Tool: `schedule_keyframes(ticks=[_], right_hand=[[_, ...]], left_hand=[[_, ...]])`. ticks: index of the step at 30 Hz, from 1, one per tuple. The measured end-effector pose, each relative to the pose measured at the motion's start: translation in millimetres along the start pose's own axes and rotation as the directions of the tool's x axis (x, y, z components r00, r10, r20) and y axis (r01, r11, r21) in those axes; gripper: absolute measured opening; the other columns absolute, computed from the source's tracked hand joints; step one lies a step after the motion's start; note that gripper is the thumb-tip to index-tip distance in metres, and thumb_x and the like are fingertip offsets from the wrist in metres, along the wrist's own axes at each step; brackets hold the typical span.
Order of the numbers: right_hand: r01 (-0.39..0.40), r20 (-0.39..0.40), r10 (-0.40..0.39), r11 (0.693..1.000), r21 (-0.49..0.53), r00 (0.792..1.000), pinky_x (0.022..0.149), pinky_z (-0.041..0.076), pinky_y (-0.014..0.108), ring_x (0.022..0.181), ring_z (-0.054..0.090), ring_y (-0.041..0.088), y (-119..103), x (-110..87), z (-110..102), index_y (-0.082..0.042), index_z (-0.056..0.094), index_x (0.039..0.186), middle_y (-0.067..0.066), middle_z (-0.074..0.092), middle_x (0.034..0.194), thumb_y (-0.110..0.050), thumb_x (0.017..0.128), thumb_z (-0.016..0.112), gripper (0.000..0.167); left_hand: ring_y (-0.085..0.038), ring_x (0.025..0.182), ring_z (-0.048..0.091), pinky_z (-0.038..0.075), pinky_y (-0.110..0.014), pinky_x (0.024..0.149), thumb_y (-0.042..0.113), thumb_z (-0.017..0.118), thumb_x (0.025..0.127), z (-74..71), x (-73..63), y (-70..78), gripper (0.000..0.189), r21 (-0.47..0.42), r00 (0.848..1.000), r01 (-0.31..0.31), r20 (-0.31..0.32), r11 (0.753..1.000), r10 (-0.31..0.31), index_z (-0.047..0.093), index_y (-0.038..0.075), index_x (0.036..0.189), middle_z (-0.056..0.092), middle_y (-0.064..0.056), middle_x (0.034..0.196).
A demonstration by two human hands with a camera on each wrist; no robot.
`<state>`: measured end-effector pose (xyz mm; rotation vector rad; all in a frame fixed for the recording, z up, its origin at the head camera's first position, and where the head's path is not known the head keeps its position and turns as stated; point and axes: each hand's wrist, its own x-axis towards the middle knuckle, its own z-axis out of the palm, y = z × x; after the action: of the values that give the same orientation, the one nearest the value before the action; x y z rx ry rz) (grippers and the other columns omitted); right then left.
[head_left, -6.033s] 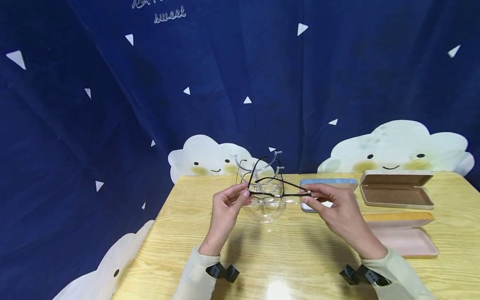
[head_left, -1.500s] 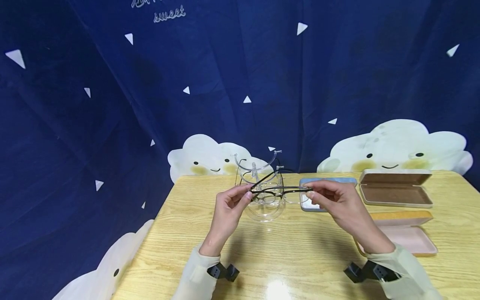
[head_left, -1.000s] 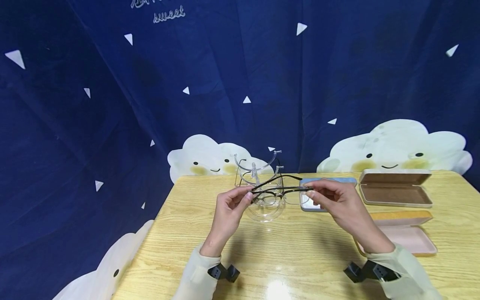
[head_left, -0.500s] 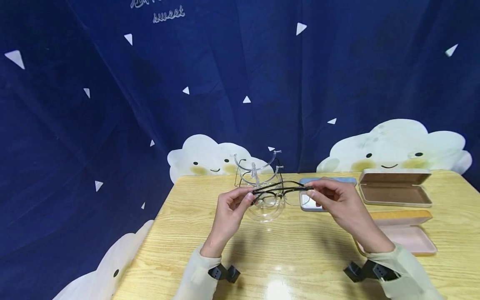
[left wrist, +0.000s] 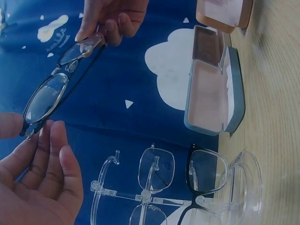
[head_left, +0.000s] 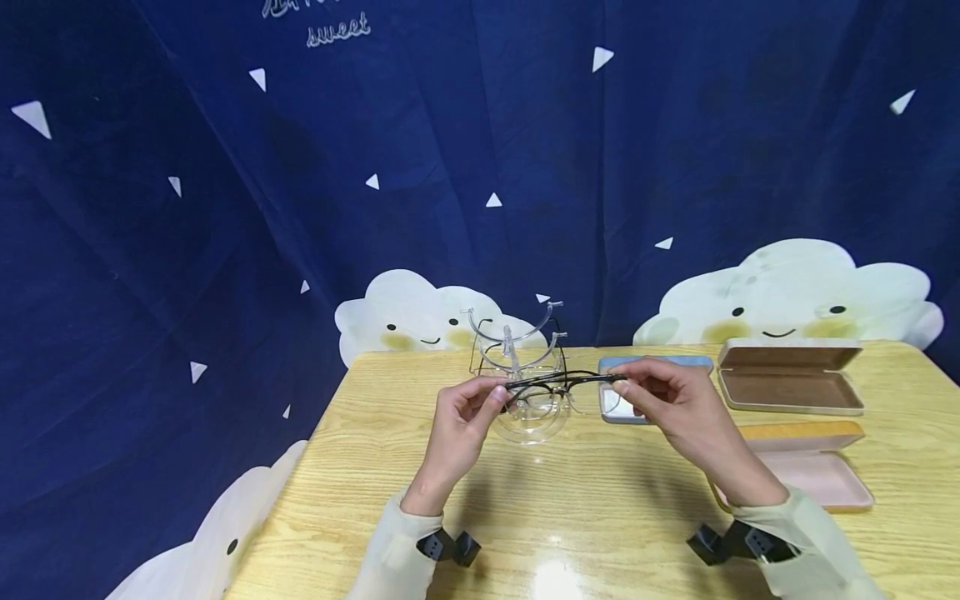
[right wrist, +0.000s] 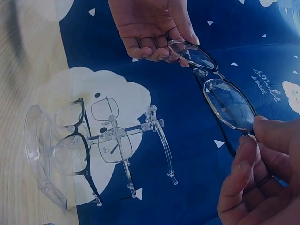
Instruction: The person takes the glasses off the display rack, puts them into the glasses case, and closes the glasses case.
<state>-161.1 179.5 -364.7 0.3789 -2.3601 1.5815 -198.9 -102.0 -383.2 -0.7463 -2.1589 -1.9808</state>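
Both hands hold a pair of eyeglasses (head_left: 558,380) with a black upper frame and clear lenses, raised above the table. My left hand (head_left: 459,421) pinches its left corner between thumb and fingers. At the opposite corner, the thumb and fingers of my right hand (head_left: 678,408) grip the frame. Both temple arms lie folded along the frame. Behind the glasses stands a clear plastic display rack (left wrist: 146,196). It carries thin metal-framed glasses (right wrist: 117,145) and, lower down, black-framed glasses (right wrist: 83,140). The rack's top arm (right wrist: 166,145) bears none.
Three open glasses cases stand on the right side of the wooden table (head_left: 585,500): a blue one (head_left: 660,363), partly behind my right hand, a beige one with brown lining (head_left: 795,392), and an orange one with pink lining (head_left: 806,479). A dark blue curtain (head_left: 450,125) hangs behind.
Six seconds ago the left temple arm stuck up and the right one slanted inward. The right arm folded flat first; over the last second or so the left swung down against the frame.
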Motion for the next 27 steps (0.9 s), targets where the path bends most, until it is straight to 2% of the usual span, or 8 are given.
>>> schedule_keyframes(ticks=[4, 16, 23, 27], right_hand=[[-0.006, 0.003, 0.006, 1.0, 0.001, 1.0, 0.055, 0.051, 0.024, 0.065, 0.059, 0.007, -0.4, -0.1, -0.1, -0.003, 0.075, 0.117, -0.016, 0.066, 0.079, -0.012, 0.101, 0.069, 0.02], [0.026, 0.0, -0.026, 1.0, 0.008, 1.0, 0.053, 0.048, 0.023, 0.062, 0.056, 0.005, 0.8, 0.2, 0.4, -0.002, 0.075, 0.117, -0.016, 0.063, 0.075, -0.009, 0.1, 0.07, 0.02], [0.067, -0.024, -0.066, 0.998, 0.023, 0.998, 0.051, 0.045, 0.023, 0.061, 0.054, 0.006, 2.6, 1.4, 1.7, -0.004, 0.077, 0.115, -0.015, 0.064, 0.084, -0.006, 0.097, 0.072, 0.018], [0.063, -0.016, -0.063, 0.998, 0.021, 0.998, 0.054, 0.049, 0.023, 0.065, 0.058, 0.005, 3.0, 1.2, 1.3, -0.004, 0.077, 0.116, -0.016, 0.069, 0.092, -0.009, 0.098, 0.072, 0.019]], left_hand=[[-0.008, 0.085, 0.074, 0.062, -0.022, 0.089, -0.001, 0.058, 0.103, 0.3, 0.0, 0.6, 0.022, 0.009, 1.0, -0.004, 0.001, 1.0, 0.004, 0.069, -0.015, 0.116, 0.07, -0.038, 0.101], [0.001, 0.083, 0.07, 0.061, -0.02, 0.087, -0.001, 0.058, 0.103, 0.5, -0.5, 4.1, 0.022, 0.02, 1.0, 0.0, -0.001, 1.0, 0.0, 0.068, -0.016, 0.116, 0.069, -0.04, 0.1], [0.001, 0.083, 0.069, 0.061, -0.019, 0.085, 0.0, 0.057, 0.104, -0.3, -0.6, 3.3, 0.022, 0.025, 1.0, -0.014, 0.002, 1.0, 0.014, 0.069, -0.015, 0.115, 0.07, -0.038, 0.098], [0.002, 0.083, 0.069, 0.06, -0.018, 0.085, 0.0, 0.057, 0.104, -1.0, -0.7, 3.3, 0.022, 0.038, 1.0, -0.006, 0.003, 0.999, 0.006, 0.069, -0.014, 0.116, 0.071, -0.037, 0.098]])
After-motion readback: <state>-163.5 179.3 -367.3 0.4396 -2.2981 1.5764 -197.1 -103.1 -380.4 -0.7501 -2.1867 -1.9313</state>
